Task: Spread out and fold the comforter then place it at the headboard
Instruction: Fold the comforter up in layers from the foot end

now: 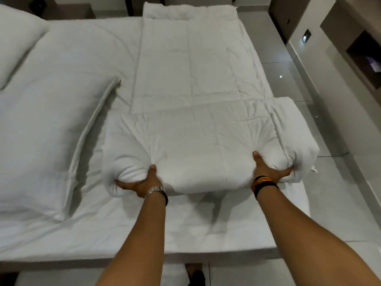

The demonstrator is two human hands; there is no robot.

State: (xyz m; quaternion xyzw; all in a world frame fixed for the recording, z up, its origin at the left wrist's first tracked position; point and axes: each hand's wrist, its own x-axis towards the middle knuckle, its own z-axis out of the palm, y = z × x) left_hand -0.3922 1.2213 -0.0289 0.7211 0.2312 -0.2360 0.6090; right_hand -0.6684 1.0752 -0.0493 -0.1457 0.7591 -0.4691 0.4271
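Two hands on one item — a white comforter (pixel 191 129), partly folded, lying along the right-hand side of the bed (pixel 61 230). Left hand (pixel 142 182): closed on the near left corner of the thick folded bundle, thumb dug into the top, fingers wrapped under. Right hand (pixel 270 170): clamped likewise on the near right corner. Bundle: long axis crosswise, running from hand to hand, its right end overhanging the mattress edge. Remaining length: flat strip stretching straight away from the person toward the far end. Pillow (pixel 41 141): just left of the bundle, beside it. Judgement — next fold likely goes forward, away from both hands equally; headboard not identifiable with certainty.
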